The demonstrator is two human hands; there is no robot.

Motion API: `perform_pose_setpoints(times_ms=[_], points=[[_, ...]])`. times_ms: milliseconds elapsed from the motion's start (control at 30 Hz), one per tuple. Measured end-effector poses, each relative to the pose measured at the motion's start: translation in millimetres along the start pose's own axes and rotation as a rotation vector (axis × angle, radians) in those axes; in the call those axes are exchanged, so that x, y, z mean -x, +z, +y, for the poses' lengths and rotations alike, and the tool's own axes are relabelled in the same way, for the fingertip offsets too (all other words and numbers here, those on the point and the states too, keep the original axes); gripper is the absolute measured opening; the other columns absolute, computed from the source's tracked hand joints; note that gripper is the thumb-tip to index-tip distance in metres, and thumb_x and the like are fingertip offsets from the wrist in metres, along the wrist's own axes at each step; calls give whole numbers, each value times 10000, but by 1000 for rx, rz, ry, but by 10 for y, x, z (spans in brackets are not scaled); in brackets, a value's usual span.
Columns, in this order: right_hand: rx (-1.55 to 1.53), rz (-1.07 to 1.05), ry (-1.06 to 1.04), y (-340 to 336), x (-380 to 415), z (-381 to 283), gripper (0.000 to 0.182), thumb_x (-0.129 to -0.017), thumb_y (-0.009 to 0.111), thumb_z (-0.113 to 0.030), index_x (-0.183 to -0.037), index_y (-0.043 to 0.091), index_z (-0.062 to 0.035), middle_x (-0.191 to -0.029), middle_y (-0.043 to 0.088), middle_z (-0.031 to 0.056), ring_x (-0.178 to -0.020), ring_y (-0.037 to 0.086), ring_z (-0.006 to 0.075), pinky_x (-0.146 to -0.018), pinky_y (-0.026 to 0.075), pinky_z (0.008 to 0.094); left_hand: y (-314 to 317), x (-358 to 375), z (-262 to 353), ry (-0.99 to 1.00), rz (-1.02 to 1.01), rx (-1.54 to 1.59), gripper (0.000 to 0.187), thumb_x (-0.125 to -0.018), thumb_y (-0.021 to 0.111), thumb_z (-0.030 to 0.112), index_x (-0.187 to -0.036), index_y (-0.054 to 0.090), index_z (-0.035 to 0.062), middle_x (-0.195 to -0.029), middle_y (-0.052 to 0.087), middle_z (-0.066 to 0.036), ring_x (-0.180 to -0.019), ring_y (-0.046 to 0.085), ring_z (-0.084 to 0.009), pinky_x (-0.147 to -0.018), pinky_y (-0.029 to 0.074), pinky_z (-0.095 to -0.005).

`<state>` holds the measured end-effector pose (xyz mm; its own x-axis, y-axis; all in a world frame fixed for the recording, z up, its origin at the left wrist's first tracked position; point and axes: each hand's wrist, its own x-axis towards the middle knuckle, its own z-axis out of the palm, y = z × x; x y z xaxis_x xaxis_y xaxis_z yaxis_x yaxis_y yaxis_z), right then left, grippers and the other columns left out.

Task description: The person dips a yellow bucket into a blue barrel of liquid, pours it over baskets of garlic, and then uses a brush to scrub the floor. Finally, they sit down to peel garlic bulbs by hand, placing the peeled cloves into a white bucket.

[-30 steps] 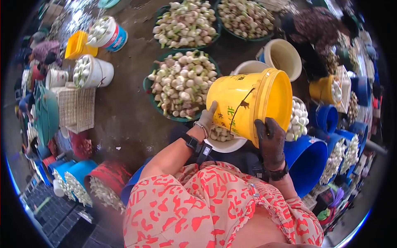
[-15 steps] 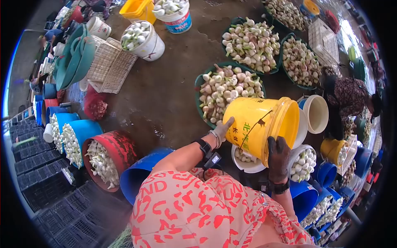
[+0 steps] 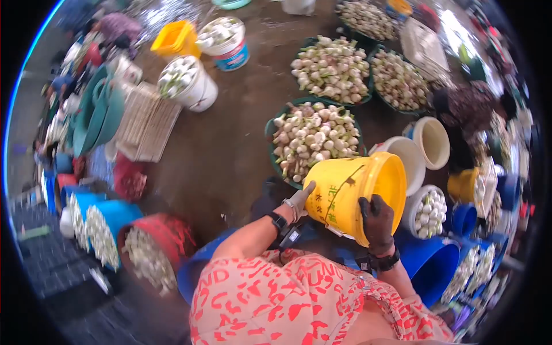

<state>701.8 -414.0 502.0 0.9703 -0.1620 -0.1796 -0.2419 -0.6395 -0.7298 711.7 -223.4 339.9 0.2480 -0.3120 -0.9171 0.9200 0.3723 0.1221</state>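
Observation:
I hold a yellow bucket (image 3: 330, 184) tilted on its side in front of me, its mouth turned to the right. My left hand (image 3: 299, 199), in a pale glove, is pressed against the base end. On the near side of the rim, my right hand (image 3: 377, 221), in a dark glove, is curled with its fingers over the edge. The inside of the bucket shows only in part. Just beyond it stands a green basket (image 3: 271, 150) heaped with garlic bulbs (image 3: 315, 135). A white tub (image 3: 410, 214) holding cleaned white bulbs (image 3: 430, 214) is to the right of my right hand.
Two pale buckets (image 3: 407, 152) stand beyond the yellow one. Blue barrels (image 3: 431, 264) flank me, and a red barrel (image 3: 167, 236) lies tilted at left. More garlic baskets (image 3: 333, 72) sit ahead. A person (image 3: 468, 109) is at the right. The brown floor (image 3: 230, 132) looks wet.
The yellow bucket and both hands have shifted slightly left in view, and the small white tub beneath the bucket is now out of sight. Surroundings have shifted as the camera moved.

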Motion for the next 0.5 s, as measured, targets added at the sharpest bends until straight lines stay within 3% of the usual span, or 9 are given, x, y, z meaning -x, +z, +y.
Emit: perform_pose_setpoints(times_ms=[67,100,133,200,333,500], points=[[81,-2,4,154,-25,-158,204,-811,641,-156,-701,548,-12,-607,532,186,-529,518,340,-498,391,386,-125,76,111,-40,-67,25,548,-876,503,533,-1200,529,91,-1136,615,-60,-1016,595,-220,-881,459,-445],[122,-7,-11,281,-51,-169,224,-808,638,-185,-694,534,-22,-614,528,183,-549,522,363,-501,392,409,-387,-116,130,-87,-36,-126,553,-873,477,568,-1195,540,122,-1139,614,-37,-1026,579,-187,-883,430,-414],[136,36,27,426,-42,-193,224,-808,638,-185,-694,534,-22,-614,528,183,-549,522,363,-501,392,409,-544,-140,168,-120,-77,-142,651,-834,424,674,-1252,509,182,-1244,547,-8,-1154,474,-168,-979,296,-390],[102,60,-61,680,-176,-375,225,-814,631,-173,-692,527,-14,-610,507,197,-537,496,348,-500,377,400,-759,-63,431,-141,-93,-201,727,-815,421,701,-1314,448,172,-1323,484,-32,-1235,407,-202,-1026,233,-428],[169,106,-24,1196,-430,-808,234,-820,618,-190,-690,528,-18,-618,523,186,-563,517,370,-515,391,427,-1328,-41,1060,-136,-87,-289,851,-774,404,756,-1379,354,160,-1404,389,-58,-1291,318,-294,-1042,181,-494],[89,134,17,1907,-683,-1419,256,-825,611,-246,-707,538,-30,-625,526,185,-584,529,378,-518,392,424,-2085,236,1902,-5,-127,-252,893,-726,448,781,-1362,377,157,-1389,406,-63,-1277,341,-268,-1029,210,-479]])
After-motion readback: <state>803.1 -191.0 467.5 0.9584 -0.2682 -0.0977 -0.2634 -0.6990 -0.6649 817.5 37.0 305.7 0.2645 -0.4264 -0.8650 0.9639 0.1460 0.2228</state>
